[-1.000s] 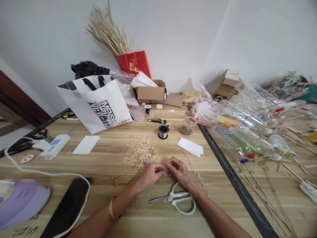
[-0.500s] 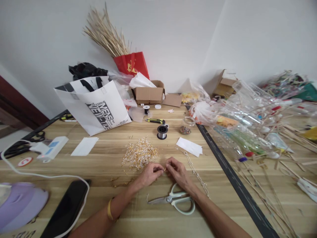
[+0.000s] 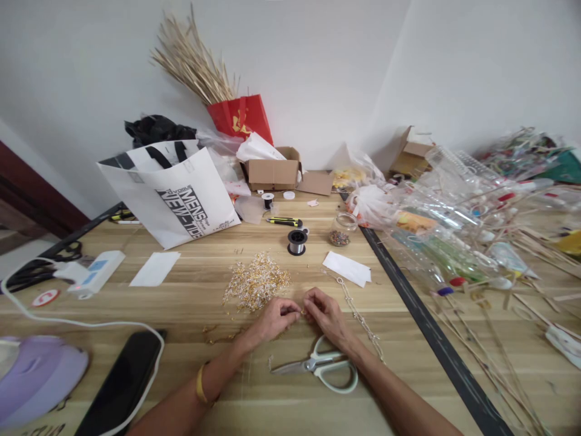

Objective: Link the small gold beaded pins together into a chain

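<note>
My left hand (image 3: 278, 317) and my right hand (image 3: 325, 310) meet fingertip to fingertip low over the wooden table. Both are closed in a pinch around a tiny gold-coloured piece (image 3: 302, 312), too small to name and mostly covered by the fingers. Just beyond my left hand lies a heap of small gold and silver beads or findings (image 3: 256, 280). Scissors with pale handles (image 3: 336, 370) rest below the hands, partly under my right forearm. A silvery chain (image 3: 356, 315) stretches along the right side of my right hand.
Behind the heap stand a spool of wire (image 3: 297, 243), a yellow-black cutter knife (image 3: 284, 221) and a glass jar (image 3: 344, 231) of small bits. A white bag (image 3: 181, 194) is at left, above a phone (image 3: 124, 381) and power strip (image 3: 97, 274). Plastic bottles (image 3: 422, 260) crowd the right.
Almost nothing differs. Both hands stay in the same place, with only a very slight shift of the fingertips around the tiny piece.
</note>
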Demonstrator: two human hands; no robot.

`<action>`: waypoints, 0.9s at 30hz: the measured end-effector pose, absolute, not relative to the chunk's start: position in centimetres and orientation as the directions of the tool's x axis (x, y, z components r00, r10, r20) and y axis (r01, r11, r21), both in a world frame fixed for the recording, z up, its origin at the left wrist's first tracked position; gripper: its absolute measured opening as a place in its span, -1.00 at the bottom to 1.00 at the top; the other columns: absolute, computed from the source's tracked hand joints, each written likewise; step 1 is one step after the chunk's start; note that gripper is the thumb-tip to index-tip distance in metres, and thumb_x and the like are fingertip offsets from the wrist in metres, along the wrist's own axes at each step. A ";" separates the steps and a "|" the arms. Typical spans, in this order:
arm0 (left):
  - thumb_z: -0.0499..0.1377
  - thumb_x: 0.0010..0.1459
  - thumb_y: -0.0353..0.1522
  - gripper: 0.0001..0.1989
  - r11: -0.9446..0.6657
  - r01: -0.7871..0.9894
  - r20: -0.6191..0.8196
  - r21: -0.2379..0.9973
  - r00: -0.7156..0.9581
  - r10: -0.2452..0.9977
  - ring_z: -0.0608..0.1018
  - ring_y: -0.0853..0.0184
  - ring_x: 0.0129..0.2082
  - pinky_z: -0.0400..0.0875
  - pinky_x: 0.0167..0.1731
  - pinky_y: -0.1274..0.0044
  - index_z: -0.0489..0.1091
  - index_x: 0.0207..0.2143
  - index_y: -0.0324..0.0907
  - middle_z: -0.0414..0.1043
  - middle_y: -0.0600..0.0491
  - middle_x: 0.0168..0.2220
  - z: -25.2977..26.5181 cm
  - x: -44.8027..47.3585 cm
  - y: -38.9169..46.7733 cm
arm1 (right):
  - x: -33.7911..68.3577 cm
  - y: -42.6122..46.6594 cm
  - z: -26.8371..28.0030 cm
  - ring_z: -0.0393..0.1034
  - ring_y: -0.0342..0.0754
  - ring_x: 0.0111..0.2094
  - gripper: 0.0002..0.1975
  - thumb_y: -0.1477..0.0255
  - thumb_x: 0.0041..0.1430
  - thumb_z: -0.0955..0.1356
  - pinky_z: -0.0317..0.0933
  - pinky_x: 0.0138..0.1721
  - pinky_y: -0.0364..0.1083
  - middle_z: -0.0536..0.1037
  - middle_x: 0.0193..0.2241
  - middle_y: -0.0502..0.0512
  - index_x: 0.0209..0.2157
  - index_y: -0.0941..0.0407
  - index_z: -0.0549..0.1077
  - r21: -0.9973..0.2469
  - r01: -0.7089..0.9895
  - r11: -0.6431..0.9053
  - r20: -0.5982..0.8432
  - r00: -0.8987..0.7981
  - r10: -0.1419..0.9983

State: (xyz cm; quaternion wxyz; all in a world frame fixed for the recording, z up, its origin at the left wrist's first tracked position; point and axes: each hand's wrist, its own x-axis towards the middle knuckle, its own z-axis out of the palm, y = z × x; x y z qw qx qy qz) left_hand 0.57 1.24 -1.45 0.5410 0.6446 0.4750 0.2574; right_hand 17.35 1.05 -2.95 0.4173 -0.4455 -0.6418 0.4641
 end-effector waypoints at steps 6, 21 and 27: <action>0.13 -0.02 -0.40 -0.84 0.013 0.352 -0.172 0.936 0.426 0.888 0.35 0.45 -0.62 0.22 -0.58 0.63 0.47 -0.42 -0.30 0.41 0.09 -0.58 -1.5 0.6 1.3 | 17.3 1.1 -3.1 0.19 -0.18 -0.63 -0.76 0.25 0.16 0.25 0.07 -0.59 -0.21 0.33 -0.66 -0.07 -0.46 0.12 0.29 -0.972 0.181 0.150 0.098 -0.266 0.959; 0.20 -0.08 -0.44 -0.87 -0.028 0.353 -0.142 0.935 0.448 0.883 0.46 0.38 -0.48 0.33 -0.42 0.59 0.49 -0.41 -0.29 0.49 0.03 -0.50 -2.1 0.4 1.4 | 17.3 0.9 -3.0 0.20 -0.18 -0.63 -0.77 0.26 0.16 0.26 0.06 -0.59 -0.20 0.33 -0.65 -0.07 -0.45 0.12 0.30 -0.967 0.204 0.150 0.094 -0.258 0.962; 0.20 -0.09 -0.45 -0.89 -0.015 0.336 -0.149 0.942 0.459 0.876 0.44 0.40 -0.50 0.31 -0.44 0.60 0.47 -0.43 -0.29 0.45 0.05 -0.53 -1.8 0.4 1.4 | 17.3 1.0 -3.1 0.19 -0.18 -0.65 -0.75 0.23 0.15 0.26 0.06 -0.60 -0.20 0.32 -0.66 -0.07 -0.47 0.12 0.29 -0.969 0.195 0.149 0.096 -0.258 0.961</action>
